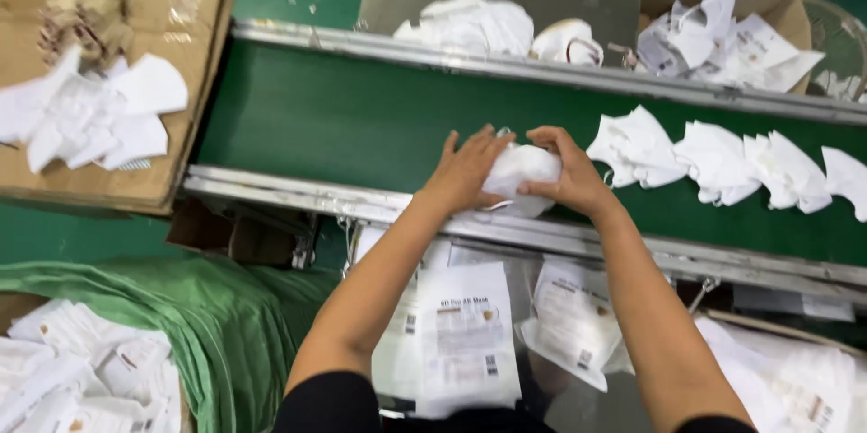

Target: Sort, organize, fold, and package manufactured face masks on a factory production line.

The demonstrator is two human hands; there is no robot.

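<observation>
A white mask [522, 176] sits at the near edge of the green belt [343, 117], pressed between both hands: the left hand [465, 171] cups one side, the right hand [564, 176] wraps the other, both closed on it. Just beyond the right hand a row of masks [722, 162] lies close on the belt; a loose squeeze could probably let the held one slip over the metal rail [298, 194] onto the printed pouches [470, 334] beneath the wrists.

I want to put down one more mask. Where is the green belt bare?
The green belt is bare left of both hands, between its two metal rails. Right of the stack of masks held by the left hand and right hand, folded masks crowd it.
</observation>
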